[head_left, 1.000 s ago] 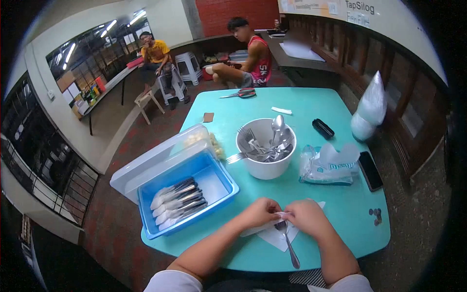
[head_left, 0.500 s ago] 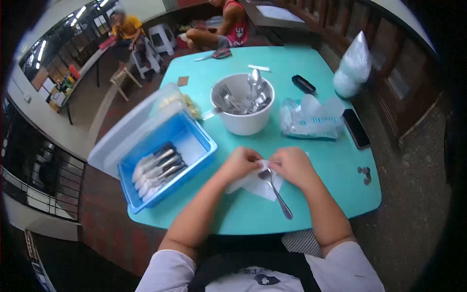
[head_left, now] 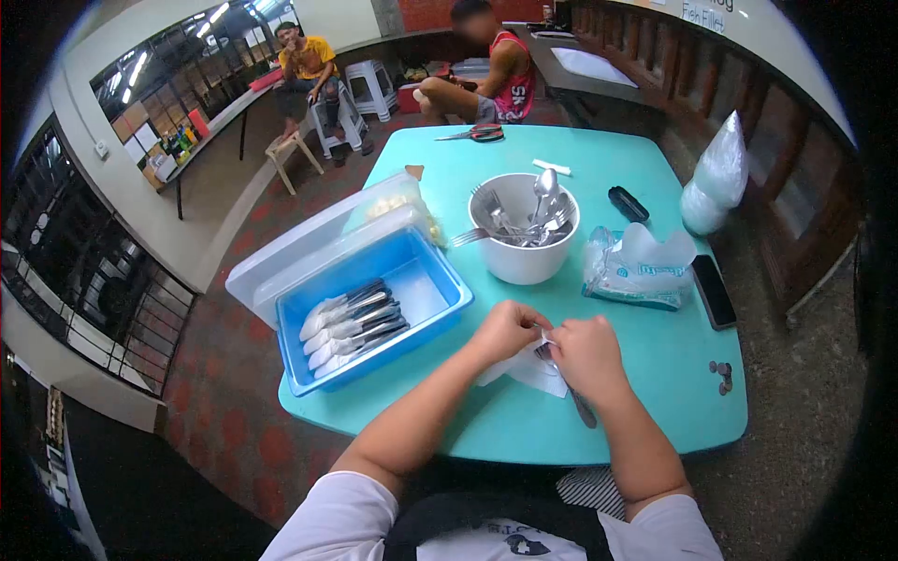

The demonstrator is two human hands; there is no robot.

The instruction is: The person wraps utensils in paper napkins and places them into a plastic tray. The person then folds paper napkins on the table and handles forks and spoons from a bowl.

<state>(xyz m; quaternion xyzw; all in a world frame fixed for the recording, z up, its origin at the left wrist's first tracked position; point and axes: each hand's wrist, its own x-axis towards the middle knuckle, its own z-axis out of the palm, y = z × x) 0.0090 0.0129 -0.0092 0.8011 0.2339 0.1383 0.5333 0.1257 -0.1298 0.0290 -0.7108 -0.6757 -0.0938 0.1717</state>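
Observation:
My left hand (head_left: 513,332) pinches the upper edge of a white paper napkin (head_left: 541,374) over the front part of the table. Beside it, almost touching, my right hand (head_left: 587,355) is closed on the same napkin near its top. A metal spoon (head_left: 585,411) lies on the napkin, its handle pointing toward me; fingers and paper partly hide its head. To the left, a blue tub (head_left: 440,299) contains several utensils with napkin-wrapped ends (head_left: 341,332). Beyond my hands stands a white bucket (head_left: 524,262) of loose forks and spoons.
A clear lid (head_left: 271,266) leans behind the tub. Toward the right are a napkin pack (head_left: 631,290), a phone (head_left: 714,292), coins (head_left: 725,376) and a plastic-wrapped bundle (head_left: 716,182). Red-handled scissors (head_left: 485,134) lie at the far edge. Two people (head_left: 500,70) sit beyond the table.
The view has tilted up and shifted, so the table appears lower and farther right. My hands have drawn closer together, and my right hand now covers more of the spoon's head.

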